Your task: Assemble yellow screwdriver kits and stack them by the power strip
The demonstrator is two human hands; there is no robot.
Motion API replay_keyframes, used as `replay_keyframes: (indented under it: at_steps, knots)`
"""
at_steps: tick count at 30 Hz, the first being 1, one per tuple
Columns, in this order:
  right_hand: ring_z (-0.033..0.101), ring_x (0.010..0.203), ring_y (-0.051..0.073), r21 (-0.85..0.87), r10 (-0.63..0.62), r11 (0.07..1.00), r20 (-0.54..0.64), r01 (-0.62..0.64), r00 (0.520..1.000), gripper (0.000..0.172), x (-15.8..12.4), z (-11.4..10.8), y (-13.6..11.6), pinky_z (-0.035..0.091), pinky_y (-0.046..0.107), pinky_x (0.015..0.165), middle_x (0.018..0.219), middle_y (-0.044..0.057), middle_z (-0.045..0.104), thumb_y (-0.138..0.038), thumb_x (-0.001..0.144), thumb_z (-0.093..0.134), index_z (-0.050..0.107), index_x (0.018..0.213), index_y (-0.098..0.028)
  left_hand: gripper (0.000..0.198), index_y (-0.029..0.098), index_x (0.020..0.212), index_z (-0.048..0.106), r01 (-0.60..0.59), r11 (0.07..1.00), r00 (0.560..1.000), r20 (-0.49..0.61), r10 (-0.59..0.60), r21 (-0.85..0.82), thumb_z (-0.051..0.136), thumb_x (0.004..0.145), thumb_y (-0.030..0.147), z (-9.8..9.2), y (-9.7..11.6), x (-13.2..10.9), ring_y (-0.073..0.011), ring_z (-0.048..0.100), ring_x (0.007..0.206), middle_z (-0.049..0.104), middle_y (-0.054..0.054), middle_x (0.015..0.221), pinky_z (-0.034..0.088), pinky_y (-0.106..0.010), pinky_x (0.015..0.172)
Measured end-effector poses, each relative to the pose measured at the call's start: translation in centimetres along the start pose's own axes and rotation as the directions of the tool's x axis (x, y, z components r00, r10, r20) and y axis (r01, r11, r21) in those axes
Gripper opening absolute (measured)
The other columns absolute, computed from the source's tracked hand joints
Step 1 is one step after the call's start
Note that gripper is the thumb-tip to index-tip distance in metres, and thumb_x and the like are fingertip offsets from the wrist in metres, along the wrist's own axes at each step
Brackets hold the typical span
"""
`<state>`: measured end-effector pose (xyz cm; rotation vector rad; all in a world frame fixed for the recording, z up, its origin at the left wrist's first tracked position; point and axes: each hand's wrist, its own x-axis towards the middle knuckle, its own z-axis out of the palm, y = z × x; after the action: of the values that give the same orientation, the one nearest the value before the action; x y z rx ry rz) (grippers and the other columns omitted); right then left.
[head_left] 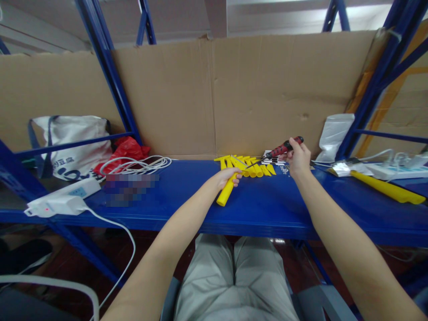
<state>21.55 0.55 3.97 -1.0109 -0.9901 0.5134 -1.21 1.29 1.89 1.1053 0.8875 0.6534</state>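
Observation:
My left hand is closed around a yellow cylindrical handle, tilted over the blue shelf with its thicker end toward me. In my right hand is a red and black screwdriver, gripped near the butt of its handle. Its thin shaft slants down and left to the far end of the yellow handle, by the left fingers; whether the tip touches a screw cannot be made out. Behind the hands, several similar yellow parts lie in a row. Small dark pieces lie right of them, too small to name.
A cardboard panel backs the blue shelf. Leftward are a cloth bag, a red plastic bag, coiled white cable and a power strip. Rightward are a long yellow piece and another power strip.

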Motion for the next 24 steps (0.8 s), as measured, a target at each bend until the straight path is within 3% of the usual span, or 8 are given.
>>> replay_keyframes:
  at_steps: [5, 15, 24]
  knots:
    - [0.063, 0.061, 0.023, 0.031, 0.027, 0.999, -0.016, -0.026, 1.000, 0.057, -0.2, 0.1, -0.3, 0.053, 0.038, 0.059, 0.059, 0.000, 0.056, -0.064, 0.069, 0.058, 0.054, 0.107, -0.021, 0.021, 0.019, 0.073, 0.039, -0.010, 0.999, 1.000, 0.007, 0.010, 0.035, 0.031, 0.091, 0.011, 0.1, 0.1, -0.2, -0.0044, 0.027, 0.028, 0.036, 0.009, 0.045, 0.025, -0.015, 0.032]
    - [0.062, 0.061, 0.024, -0.054, -0.067, 0.996, 0.066, 0.071, 0.996, 0.073, 0.9, -0.3, 0.9, 0.051, 0.039, 0.057, 0.057, 0.000, 0.053, -0.080, 0.064, 0.050, 0.053, 0.109, -0.022, 0.016, 0.020, 0.075, 0.040, -0.030, 0.999, 0.999, 0.024, 0.030, -0.034, 0.037, 0.088, 0.012, -0.2, -0.1, 0.4, -0.0042, 0.027, 0.029, 0.035, 0.010, 0.047, 0.024, -0.014, 0.032]
    - [0.061, 0.062, 0.022, -0.133, -0.139, 0.980, 0.091, 0.150, 0.986, 0.070, -0.5, 0.5, 0.1, 0.051, 0.038, 0.059, 0.058, -0.001, 0.050, -0.080, 0.066, 0.046, 0.053, 0.105, -0.023, 0.014, 0.020, 0.079, 0.041, -0.086, 0.996, 0.992, -0.093, 0.088, 0.024, 0.036, 0.086, 0.008, 0.3, 0.0, -0.1, -0.0049, 0.029, 0.028, 0.035, 0.010, 0.044, 0.025, -0.016, 0.033]
